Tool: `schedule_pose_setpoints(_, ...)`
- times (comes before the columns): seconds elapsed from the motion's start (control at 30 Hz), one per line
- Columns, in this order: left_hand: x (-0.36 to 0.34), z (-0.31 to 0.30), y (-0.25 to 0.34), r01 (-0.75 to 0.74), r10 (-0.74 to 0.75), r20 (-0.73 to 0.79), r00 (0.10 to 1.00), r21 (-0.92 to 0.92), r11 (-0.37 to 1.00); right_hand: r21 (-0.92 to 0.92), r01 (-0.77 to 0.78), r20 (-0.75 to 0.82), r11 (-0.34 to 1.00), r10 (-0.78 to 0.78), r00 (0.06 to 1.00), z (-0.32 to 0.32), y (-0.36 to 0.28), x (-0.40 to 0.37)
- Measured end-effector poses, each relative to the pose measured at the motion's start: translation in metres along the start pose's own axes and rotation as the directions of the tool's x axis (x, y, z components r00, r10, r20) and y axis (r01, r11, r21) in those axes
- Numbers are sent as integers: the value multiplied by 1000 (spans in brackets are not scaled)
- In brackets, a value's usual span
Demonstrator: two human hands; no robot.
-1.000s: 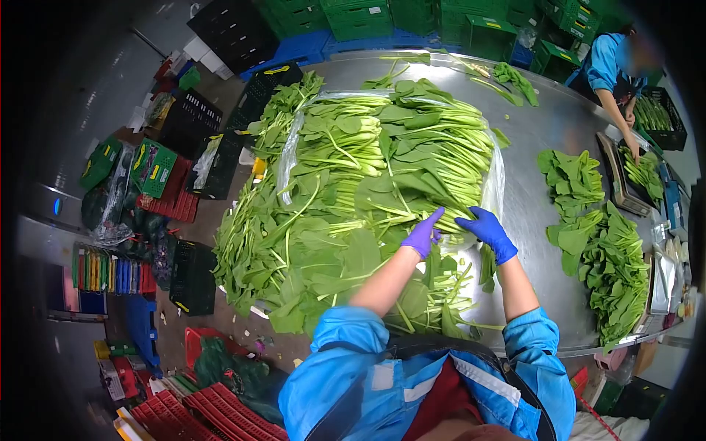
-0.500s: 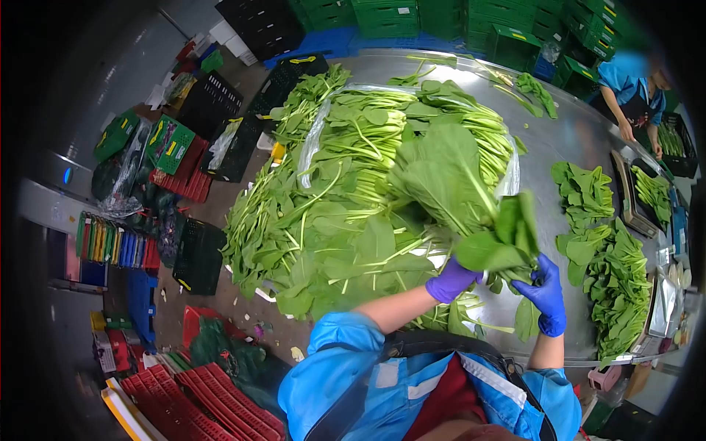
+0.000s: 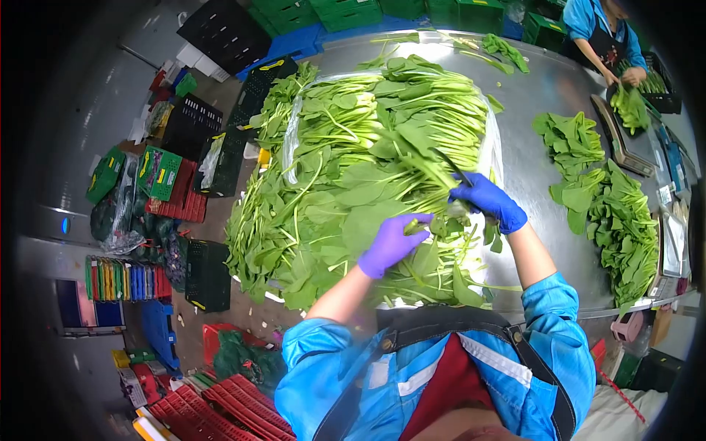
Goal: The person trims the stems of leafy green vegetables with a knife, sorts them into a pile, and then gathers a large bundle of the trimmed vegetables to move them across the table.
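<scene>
Leafy greens (image 3: 357,187) are heaped across the metal surface (image 3: 526,92); a short stalk (image 3: 412,226) is pinched in the left hand (image 3: 390,244); a slim dark tool (image 3: 451,165), perhaps a knife, is gripped in the right hand (image 3: 490,202); the left hand is best kept clear of its edge
</scene>
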State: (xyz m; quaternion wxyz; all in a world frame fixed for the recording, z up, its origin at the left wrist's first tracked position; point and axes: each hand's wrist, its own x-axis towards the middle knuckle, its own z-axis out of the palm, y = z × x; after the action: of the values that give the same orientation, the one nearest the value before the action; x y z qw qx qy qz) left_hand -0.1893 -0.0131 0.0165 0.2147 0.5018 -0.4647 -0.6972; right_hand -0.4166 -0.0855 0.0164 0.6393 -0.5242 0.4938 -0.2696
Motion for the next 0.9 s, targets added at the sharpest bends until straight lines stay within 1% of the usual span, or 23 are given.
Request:
schedule_pose_setpoints(0.03,-3,4,5,-407,468,-48,882,421,811,60,-63,127,996,55,990,6,-7,-11)
schedule_pose_setpoints(0.07,-5,8,9,-596,810,114,575,737,319,111,-132,254,985,101,962,9,-8,-20)
schedule_pose_setpoints(0.1,-9,13,18,-605,800,247,547,777,173,106,-152,331,983,109,937,12,-3,-27)
schedule_pose_setpoints(0.13,-11,17,21,-609,796,250,552,773,179,100,-171,406,980,116,906,14,3,-32)
schedule_pose_setpoints(0.2,-12,25,21,-540,644,405,649,842,14,87,-218,514,972,144,846,11,19,-45)
schedule_pose_setpoints(0.23,-9,27,16,-539,617,441,652,842,-32,125,-235,523,964,137,841,9,30,-50)
schedule_pose_setpoints(0.27,-11,29,14,-547,612,449,651,836,-31,164,-250,530,954,128,838,6,41,-54)
schedule_pose_setpoints(0.3,-19,31,16,-537,572,421,703,843,40,172,-255,525,952,130,841,7,41,-63)
schedule_pose_setpoints(0.33,-26,32,20,-520,530,394,751,847,108,243,-210,382,947,106,918,6,37,-73)
schedule_pose_setpoints(0.37,-32,34,25,-537,583,320,747,807,245,302,-152,228,941,84,970,4,33,-80)
schedule_pose_setpoints(0.4,-31,37,30,-541,582,326,745,805,242,202,-73,147,977,44,988,0,32,-84)
schedule_pose_setpoints(0.47,-30,41,34,-276,326,131,936,849,451,-24,-83,-29,996,83,996,2,30,-96)
schedule_pose_setpoints(0.5,-21,39,28,-277,323,133,937,848,451,-186,126,-44,975,-136,990,4,40,-99)
schedule_pose_setpoints(0.53,-6,34,17,-313,254,204,946,781,540,-342,319,-25,884,-348,937,9,57,-98)
schedule_pose_setpoints(0.57,7,30,5,-337,190,282,941,705,624,-368,349,-72,862,-400,914,15,77,-94)
schedule_pose_setpoints(0.6,11,32,1,-341,185,290,939,706,621,-366,344,-82,865,-398,914,16,77,-94)
schedule_pose_setpoints(0.67,18,36,-10,-369,185,349,919,593,716,-520,211,-139,828,-326,935,23,78,-94)
schedule_pose_setpoints(0.7,17,38,-5,-369,181,354,918,592,716,-502,245,-162,830,-368,916,24,82,-92)
schedule_pose_setpoints(0.77,13,40,5,-295,71,415,907,506,810,-506,247,-173,826,-378,909,23,96,-90)
schedule_pose_setpoints(0.8,14,37,1,-294,70,414,908,507,810,-513,255,-179,820,-393,902,22,103,-88)
schedule_pose_setpoints(0.83,15,32,-4,-256,50,430,901,437,862,-511,257,-178,820,-394,902,20,114,-89)
schedule_pose_setpoints(0.87,17,28,-10,-216,34,448,894,364,906,-553,188,-175,811,-334,926,17,127,-93)
schedule_pose_setpoints(0.9,15,28,-6,-218,38,442,896,364,905,-595,122,-172,794,-274,946,16,125,-95)
